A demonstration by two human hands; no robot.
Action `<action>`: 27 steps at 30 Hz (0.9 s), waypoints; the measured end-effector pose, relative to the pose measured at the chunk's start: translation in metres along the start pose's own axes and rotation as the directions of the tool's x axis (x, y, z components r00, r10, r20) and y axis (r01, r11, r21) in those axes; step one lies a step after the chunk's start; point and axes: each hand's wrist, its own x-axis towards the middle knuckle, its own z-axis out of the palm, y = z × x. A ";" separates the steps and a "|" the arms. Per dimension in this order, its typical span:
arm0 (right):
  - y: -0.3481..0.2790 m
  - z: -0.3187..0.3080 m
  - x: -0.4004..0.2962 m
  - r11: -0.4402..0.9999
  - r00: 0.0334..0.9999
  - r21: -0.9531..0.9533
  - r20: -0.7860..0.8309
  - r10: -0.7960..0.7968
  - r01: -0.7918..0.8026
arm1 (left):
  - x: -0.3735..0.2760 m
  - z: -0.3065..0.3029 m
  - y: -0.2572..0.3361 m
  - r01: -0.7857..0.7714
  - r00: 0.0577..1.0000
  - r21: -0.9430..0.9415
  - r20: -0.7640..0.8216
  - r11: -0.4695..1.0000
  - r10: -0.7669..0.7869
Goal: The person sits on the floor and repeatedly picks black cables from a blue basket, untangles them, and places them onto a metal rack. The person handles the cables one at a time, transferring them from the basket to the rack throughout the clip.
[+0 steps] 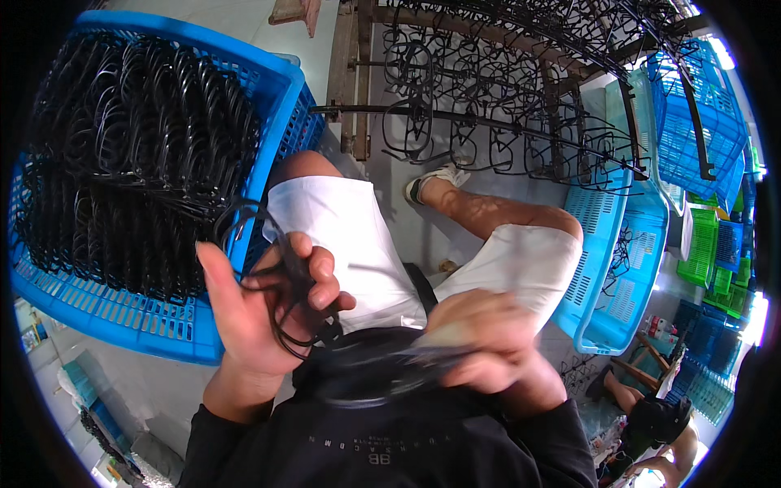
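My left hand is palm up, its fingers curled around a black looped frame that resembles an eyeglass or goggle frame. One loop stands above the fingers and another hangs below the palm. In my right hand, blurred by motion, is another dark looped piece, held low before my black shirt. Its exact shape is smeared. Beside my left hand stands a blue plastic crate with dense rows of glossy black looped frames.
Ahead is a wooden stand with black rods bearing many wire holders; looped frames hang at the near rod's left end. Light-blue crates stand right, one with black wire pieces. Green baskets and another person are farther right.
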 end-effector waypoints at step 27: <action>0.128 -0.072 0.084 0.874 0.456 0.163 -0.801 0.388 -0.457 | 0.004 -0.006 -0.029 -0.124 0.992 0.252 0.052 0.960 0.114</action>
